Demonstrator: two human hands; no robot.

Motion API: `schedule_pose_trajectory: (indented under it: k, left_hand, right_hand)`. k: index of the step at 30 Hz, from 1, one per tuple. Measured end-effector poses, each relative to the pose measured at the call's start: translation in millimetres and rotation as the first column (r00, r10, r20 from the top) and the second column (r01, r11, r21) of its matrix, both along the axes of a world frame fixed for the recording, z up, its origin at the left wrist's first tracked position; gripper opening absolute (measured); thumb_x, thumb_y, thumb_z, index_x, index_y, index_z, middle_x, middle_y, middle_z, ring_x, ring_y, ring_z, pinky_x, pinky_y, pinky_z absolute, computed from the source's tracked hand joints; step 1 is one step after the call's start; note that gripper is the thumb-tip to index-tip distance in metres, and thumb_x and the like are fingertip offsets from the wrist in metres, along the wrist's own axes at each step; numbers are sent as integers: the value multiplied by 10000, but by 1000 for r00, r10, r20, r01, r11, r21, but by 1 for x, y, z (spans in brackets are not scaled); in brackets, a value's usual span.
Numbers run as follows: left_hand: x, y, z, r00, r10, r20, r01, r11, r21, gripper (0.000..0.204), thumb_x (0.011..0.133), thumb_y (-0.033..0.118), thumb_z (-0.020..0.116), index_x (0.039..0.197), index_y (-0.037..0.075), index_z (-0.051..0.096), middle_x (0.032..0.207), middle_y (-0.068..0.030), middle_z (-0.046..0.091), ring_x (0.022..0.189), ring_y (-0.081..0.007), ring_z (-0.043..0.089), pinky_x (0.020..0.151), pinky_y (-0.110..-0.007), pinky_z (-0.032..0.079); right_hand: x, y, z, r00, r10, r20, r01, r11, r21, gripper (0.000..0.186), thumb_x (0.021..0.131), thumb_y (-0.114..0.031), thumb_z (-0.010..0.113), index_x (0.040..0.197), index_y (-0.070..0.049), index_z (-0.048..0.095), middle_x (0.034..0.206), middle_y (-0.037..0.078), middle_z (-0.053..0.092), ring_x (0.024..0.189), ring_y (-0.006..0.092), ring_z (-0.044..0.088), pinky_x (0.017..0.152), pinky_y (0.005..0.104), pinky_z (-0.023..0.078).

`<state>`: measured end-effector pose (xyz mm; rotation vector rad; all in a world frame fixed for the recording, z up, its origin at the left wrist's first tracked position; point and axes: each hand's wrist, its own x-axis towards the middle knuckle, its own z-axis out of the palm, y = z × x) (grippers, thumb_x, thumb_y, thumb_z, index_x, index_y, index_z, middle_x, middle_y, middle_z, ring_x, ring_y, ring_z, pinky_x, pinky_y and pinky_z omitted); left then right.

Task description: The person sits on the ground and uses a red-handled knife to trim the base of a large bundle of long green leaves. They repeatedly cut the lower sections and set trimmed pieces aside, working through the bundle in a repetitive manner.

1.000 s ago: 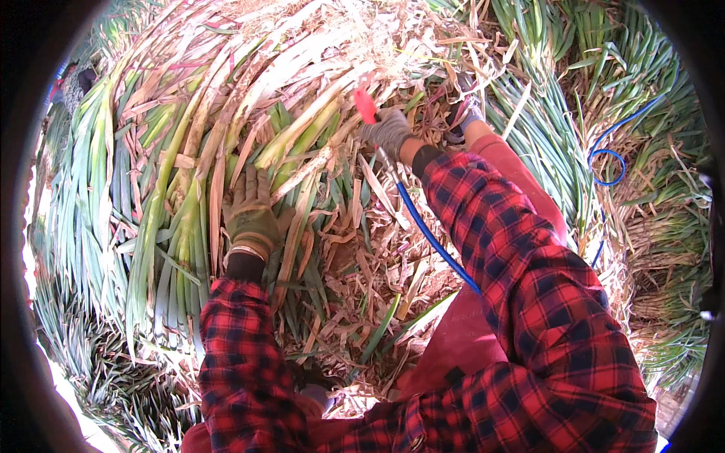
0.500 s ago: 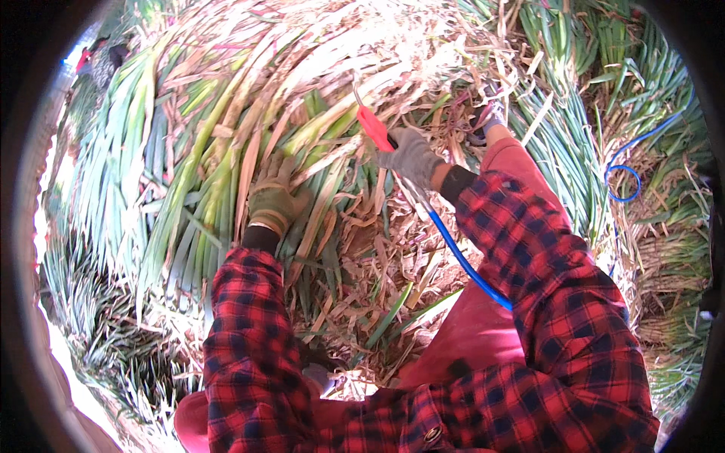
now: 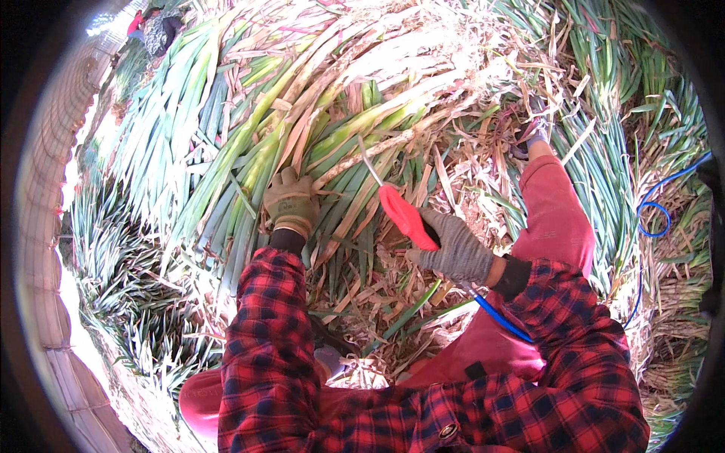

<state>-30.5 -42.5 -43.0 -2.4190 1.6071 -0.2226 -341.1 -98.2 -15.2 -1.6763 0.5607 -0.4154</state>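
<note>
Long green onions (image 3: 249, 151) with green leaves and dry brown outer layers lie in a large pile before me. My left hand (image 3: 291, 199), in a greenish-grey work glove, rests among their leaves at the pile's near side, fingers curled in around some of them. In my gloved right hand (image 3: 459, 248) is a red air blow gun (image 3: 406, 214), its thin bent metal nozzle angled up and left toward the onions. A blue hose (image 3: 502, 317) runs from beneath that hand toward my lap. The right fingers are partly hidden behind the gun.
Dry leaf scraps (image 3: 377, 279) litter the ground between my legs. More green onions (image 3: 672, 294) are stacked along the right, where a loop of blue hose (image 3: 655, 219) lies. Another leafy heap (image 3: 128, 264) is at left, before a pale ribbed wall (image 3: 49, 249). Dark clothing of someone shows far left.
My right hand has drawn the blow gun back toward my body, away from the onions. The left fingers, stretched out before, are now more curled. The view has shifted.
</note>
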Motion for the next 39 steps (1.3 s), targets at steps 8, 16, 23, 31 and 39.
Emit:
schedule_pose_trajectory:
  k: [8, 16, 23, 31, 39]
  left_hand:
    - [-22, 14, 3, 991, -83, 101, 69, 988, 138, 403, 752, 533, 668, 906, 170, 746, 1202, -77, 545, 1090, -293, 528, 896, -451, 427]
    - [-72, -112, 33, 923, -382, -50, 317, 828, -463, 262, 703, 378, 753, 769, 128, 713, 1094, -87, 601, 1048, -337, 548, 848, -453, 456]
    - [-62, -84, -24, 976, -141, -168, 90, 956, -278, 638, 646, 395, 794, 1216, 178, 606, 1216, -119, 578, 1112, -325, 552, 921, -444, 458]
    - [-38, 3, 3, 983, 104, -152, -94, 993, 76, 706, 652, 517, 759, 1229, 157, 572, 1201, -111, 578, 1108, -288, 579, 910, -420, 473]
    - [-41, -3, -4, 971, 140, -194, -131, 990, 57, 583, 750, 540, 678, 1203, 175, 640, 1319, -115, 540, 1221, -289, 519, 988, -446, 430]
  right_hand:
    - [-11, -13, 5, 998, -52, -32, 46, 985, -166, 552, 726, -253, 729, 1188, -11, 549, 861, 150, 628, 746, 245, 619, 725, 360, 499]
    - [-30, -43, 38, 960, -249, 131, 265, 957, -119, 599, 781, -177, 711, 1304, 10, 485, 896, 39, 578, 796, 105, 523, 746, 282, 461]
    - [-20, -49, -8, 958, -245, 149, 270, 947, -175, 627, 727, -225, 735, 1262, 13, 510, 893, 196, 642, 794, 287, 648, 740, 358, 502]
    - [8, -6, -38, 988, 0, -152, -10, 998, -67, 550, 683, -215, 753, 1153, -9, 555, 888, 166, 650, 801, 258, 637, 741, 359, 499]
    - [16, -22, -75, 927, -119, -356, 129, 992, 4, 416, 683, -170, 748, 1032, 10, 612, 823, 137, 653, 782, 175, 633, 738, 325, 509]
